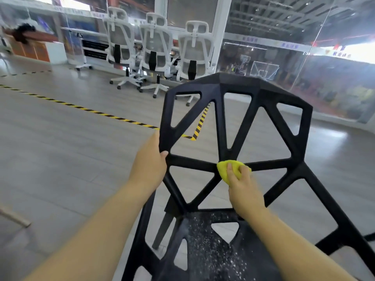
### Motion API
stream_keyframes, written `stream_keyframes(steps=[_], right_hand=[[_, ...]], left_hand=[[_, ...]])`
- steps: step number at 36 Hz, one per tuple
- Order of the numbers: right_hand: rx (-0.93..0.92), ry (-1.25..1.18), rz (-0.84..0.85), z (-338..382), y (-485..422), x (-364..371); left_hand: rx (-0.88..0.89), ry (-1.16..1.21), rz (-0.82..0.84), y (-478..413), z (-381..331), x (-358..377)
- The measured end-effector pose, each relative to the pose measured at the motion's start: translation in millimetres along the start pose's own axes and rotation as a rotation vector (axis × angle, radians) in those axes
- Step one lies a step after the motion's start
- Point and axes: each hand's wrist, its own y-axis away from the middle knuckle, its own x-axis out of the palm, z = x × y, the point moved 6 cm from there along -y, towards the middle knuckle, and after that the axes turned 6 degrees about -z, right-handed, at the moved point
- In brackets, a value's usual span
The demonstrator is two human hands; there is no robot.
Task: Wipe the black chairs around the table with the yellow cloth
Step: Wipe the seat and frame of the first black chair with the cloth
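Observation:
A black chair point(221, 120) with a cut-out geometric backrest fills the middle and right of the head view. Its seat at the bottom carries white specks. My left hand point(150, 163) grips the left edge of the backrest, thumb hooked over a strut. My right hand point(242, 189) holds a bunched yellow cloth point(224, 168) and presses it on the joint where several backrest struts meet. My fingers cover the lower right part of the cloth.
Three white office chairs point(156, 49) stand in a row by the glass wall at the back. Yellow-and-black tape point(101, 113) runs across the grey floor. A wooden leg point(14, 217) shows at the left edge. Open floor lies to the left.

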Motion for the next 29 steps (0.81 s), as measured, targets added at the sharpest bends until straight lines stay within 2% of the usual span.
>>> stream_keyframes(steps=[4, 6, 10, 13, 16, 20, 26, 29], right_hand=[[0.216, -0.151, 0.082, 8, 2, 1], [0.268, -0.267, 0.03, 32, -5, -5], [0.079, -0.36, -0.195, 91, -15, -10], [-0.045, -0.405, -0.242, 118, -14, -20], [-0.205, -0.388, -0.207, 131, -9, -26], [-0.288, -0.307, -0.132, 114, 1, -19], [-0.01, -0.244, 0.102, 67, 21, 9], [-0.104, -0.325, 0.143, 93, 27, 7]], left_hand=[[-0.011, -0.037, -0.009, 8, 7, -1], [-0.026, -0.072, -0.008, 9, 12, -4], [-0.038, -0.093, -0.008, 12, 17, -8], [-0.035, -0.112, -0.018, 10, 18, -7], [-0.043, -0.108, -0.019, 8, 17, -6], [-0.063, -0.102, -0.002, 10, 13, -5], [-0.098, -0.178, 0.051, 15, 18, 0], [-0.067, -0.193, 0.018, 17, 19, -1]])
